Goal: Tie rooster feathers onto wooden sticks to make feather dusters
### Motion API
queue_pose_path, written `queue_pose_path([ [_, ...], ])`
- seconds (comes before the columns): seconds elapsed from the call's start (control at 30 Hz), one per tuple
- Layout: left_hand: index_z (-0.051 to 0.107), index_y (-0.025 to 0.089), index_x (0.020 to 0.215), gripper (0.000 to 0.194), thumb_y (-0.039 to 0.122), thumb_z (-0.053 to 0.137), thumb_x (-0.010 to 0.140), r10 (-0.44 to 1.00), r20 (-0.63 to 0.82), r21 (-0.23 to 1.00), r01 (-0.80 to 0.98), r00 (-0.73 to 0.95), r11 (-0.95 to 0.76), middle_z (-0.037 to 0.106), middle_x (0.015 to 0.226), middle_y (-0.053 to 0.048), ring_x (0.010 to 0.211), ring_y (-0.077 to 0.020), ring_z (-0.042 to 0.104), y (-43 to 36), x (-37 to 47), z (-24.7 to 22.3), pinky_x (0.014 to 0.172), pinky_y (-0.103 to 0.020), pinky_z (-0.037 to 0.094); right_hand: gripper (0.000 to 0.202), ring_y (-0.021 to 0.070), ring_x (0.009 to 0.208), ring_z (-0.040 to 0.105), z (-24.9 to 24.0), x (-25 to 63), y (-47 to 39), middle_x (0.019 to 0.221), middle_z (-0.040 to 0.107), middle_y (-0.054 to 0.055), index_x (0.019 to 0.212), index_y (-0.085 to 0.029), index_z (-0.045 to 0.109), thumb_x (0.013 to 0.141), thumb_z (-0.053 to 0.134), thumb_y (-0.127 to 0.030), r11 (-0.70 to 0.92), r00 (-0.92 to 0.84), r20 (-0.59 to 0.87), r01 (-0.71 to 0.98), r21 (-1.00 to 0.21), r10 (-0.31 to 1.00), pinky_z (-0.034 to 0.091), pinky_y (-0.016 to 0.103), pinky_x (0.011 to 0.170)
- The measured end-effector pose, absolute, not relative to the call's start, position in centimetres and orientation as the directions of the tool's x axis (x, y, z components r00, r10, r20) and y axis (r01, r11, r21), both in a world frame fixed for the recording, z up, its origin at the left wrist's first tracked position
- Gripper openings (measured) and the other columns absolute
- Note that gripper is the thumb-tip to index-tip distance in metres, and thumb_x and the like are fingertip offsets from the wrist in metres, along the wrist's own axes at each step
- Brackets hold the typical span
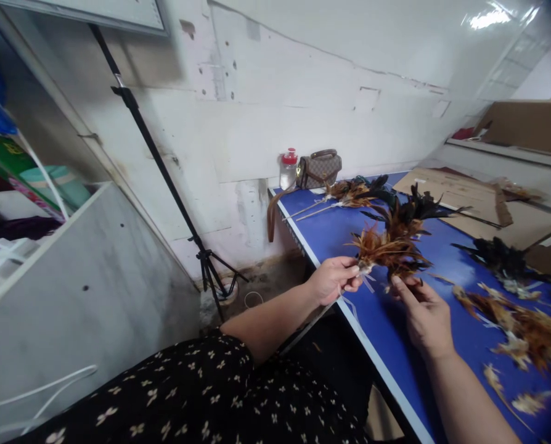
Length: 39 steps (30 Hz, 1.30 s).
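My left hand [335, 279] is closed around the pale tied base of a brown and black feather bundle [386, 246], above the near edge of the blue table [324, 231]. A stick slants down from that grip, and thin clear strips hang beside it. At the bundle's right side, my right hand [423, 311] pinches some brown feathers between thumb and fingers. Loose brown feathers [529, 327] and a dark feather bunch [502, 262] lie to the right on the table.
Finished-looking feather bundles on sticks [349, 196] lie at the table's far end, near a patterned handbag [320, 169] and a red-capped bottle [288, 169]. Flat cardboard [460, 191] is at the back right. A black tripod stand [164, 172] stands left by the wall.
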<state>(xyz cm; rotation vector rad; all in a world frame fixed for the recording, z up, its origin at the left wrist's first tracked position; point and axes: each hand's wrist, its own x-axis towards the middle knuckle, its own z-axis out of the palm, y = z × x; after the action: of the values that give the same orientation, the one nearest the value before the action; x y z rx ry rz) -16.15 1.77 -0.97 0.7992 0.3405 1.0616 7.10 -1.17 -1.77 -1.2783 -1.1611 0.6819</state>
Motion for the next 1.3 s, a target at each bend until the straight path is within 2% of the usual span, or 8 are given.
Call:
queue_pose_path([
  [0.17, 0.073, 0.012, 0.097, 0.055, 0.045, 0.108, 0.07, 0.871, 0.113, 0.706, -0.655, 0.479, 0.269, 0.062, 0.081, -0.003, 0.069, -0.0117, 0.056, 1.5, -15.8, -1.3, 0.06, -0.027, 0.031, 0.06, 0.0191, 0.067, 0.067, -1.3, 6.1, -1.6, 0.074, 0.075, 0.004, 0.086, -0.021, 0.08, 0.079, 0.098, -0.077, 0.214, 0.273, 0.265, 0.204, -0.955, 0.925, 0.059, 0.034, 0.071],
  [0.4, 0.074, 0.011, 0.103, 0.059, 0.049, 0.106, 0.071, 0.845, 0.096, 0.723, -0.62, 0.526, 0.304, 0.075, 0.096, -0.013, 0.067, -0.0125, 0.06, 1.0, -14.9, -2.1, 0.058, -0.027, 0.035, 0.058, 0.0182, 0.063, 0.064, -0.8, 5.5, -1.9, 0.067, 0.072, 0.006, 0.08, -0.019, 0.085, 0.078, 0.099, -0.075, 0.195, 0.213, 0.237, 0.2, -0.96, 0.948, 0.055, 0.031, 0.064],
  [0.5, 0.075, 0.011, 0.105, 0.059, 0.047, 0.107, 0.071, 0.839, 0.085, 0.723, -0.612, 0.538, 0.32, 0.075, 0.096, -0.012, 0.067, -0.0125, 0.062, 1.0, -14.6, -2.3, 0.058, -0.027, 0.037, 0.056, 0.0163, 0.062, 0.06, -0.9, 5.7, -1.9, 0.065, 0.069, 0.004, 0.078, -0.019, 0.084, 0.077, 0.1, -0.073, 0.2, 0.207, 0.234, 0.173, -0.964, 0.95, 0.051, 0.029, 0.061],
  [0.63, 0.074, 0.013, 0.103, 0.058, 0.042, 0.109, 0.068, 0.83, 0.062, 0.701, -0.616, 0.554, 0.359, 0.074, 0.091, -0.009, 0.065, -0.0129, 0.064, 0.9, -14.5, -2.3, 0.058, -0.026, 0.037, 0.057, 0.0157, 0.064, 0.059, -1.6, 5.9, -1.5, 0.072, 0.072, 0.004, 0.085, -0.02, 0.087, 0.07, 0.104, -0.072, 0.201, 0.228, 0.223, 0.116, -0.973, 0.948, 0.049, 0.029, 0.059],
  [0.77, 0.074, 0.011, 0.107, 0.06, 0.04, 0.109, 0.068, 0.823, 0.053, 0.685, -0.621, 0.566, 0.382, 0.078, 0.097, -0.014, 0.066, -0.0139, 0.067, 0.8, -14.5, -2.4, 0.058, -0.026, 0.04, 0.059, 0.0169, 0.065, 0.061, -2.6, 6.1, -1.1, 0.076, 0.075, 0.006, 0.085, -0.019, 0.087, 0.066, 0.106, -0.071, 0.173, 0.247, 0.184, 0.067, -0.983, 0.951, 0.051, 0.031, 0.058],
  [0.9, 0.078, 0.007, 0.102, 0.057, 0.039, 0.109, 0.066, 0.813, 0.046, 0.694, -0.604, 0.58, 0.392, 0.078, 0.096, -0.017, 0.068, -0.0144, 0.067, 1.0, -14.4, -2.8, 0.06, -0.028, 0.042, 0.061, 0.0193, 0.068, 0.066, -3.4, 6.3, -0.9, 0.085, 0.08, 0.008, 0.095, -0.019, 0.09, 0.066, 0.107, -0.07, 0.154, 0.257, 0.161, 0.046, -0.987, 0.953, 0.056, 0.033, 0.06],
  [1.17, 0.079, 0.005, 0.092, 0.048, 0.037, 0.107, 0.07, 0.791, 0.011, 0.712, -0.56, 0.611, 0.423, 0.077, 0.093, -0.019, 0.069, -0.0127, 0.061, 1.2, -14.3, -2.8, 0.058, -0.026, 0.032, 0.061, 0.0181, 0.066, 0.065, -3.5, 6.1, -0.8, 0.08, 0.078, 0.007, 0.092, -0.019, 0.088, 0.067, 0.105, -0.071, 0.168, 0.27, 0.175, 0.051, -0.985, 0.947, 0.055, 0.032, 0.06],
  [1.3, 0.078, 0.006, 0.092, 0.04, 0.034, 0.103, 0.079, 0.786, -0.014, 0.723, -0.537, 0.618, 0.435, 0.075, 0.094, -0.018, 0.068, -0.0102, 0.057, 0.9, -14.3, -2.3, 0.058, -0.025, 0.028, 0.062, 0.0165, 0.061, 0.06, -3.1, 5.8, -1.0, 0.074, 0.073, 0.005, 0.087, -0.018, 0.084, 0.07, 0.101, -0.076, 0.188, 0.26, 0.208, 0.098, -0.977, 0.943, 0.05, 0.031, 0.056],
])
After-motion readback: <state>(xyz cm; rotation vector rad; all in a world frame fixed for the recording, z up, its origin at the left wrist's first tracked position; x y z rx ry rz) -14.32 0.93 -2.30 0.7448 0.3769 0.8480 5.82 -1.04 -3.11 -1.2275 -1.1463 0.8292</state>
